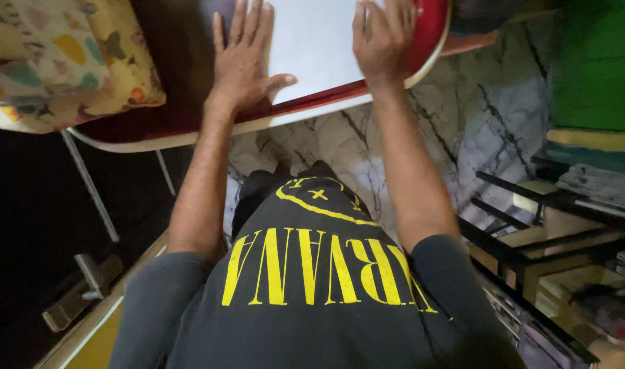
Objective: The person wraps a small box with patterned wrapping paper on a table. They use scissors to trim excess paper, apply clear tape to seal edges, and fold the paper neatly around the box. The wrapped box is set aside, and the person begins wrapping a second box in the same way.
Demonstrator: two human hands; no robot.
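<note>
Matt white paper sheet [312,41] on glossy red tabletop [189,116] w/ metal legs [87,181]; polished marble floor [476,116]; printed cloth cushion [66,55].

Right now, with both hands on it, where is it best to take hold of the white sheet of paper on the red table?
Probably the near edge of the white sheet, coming from the person's side. The sheet lies flat on the red table, so only an edge can be pinched. The left hand presses flat at its left edge, thumb along the near one; the right hand covers its right side.
</note>
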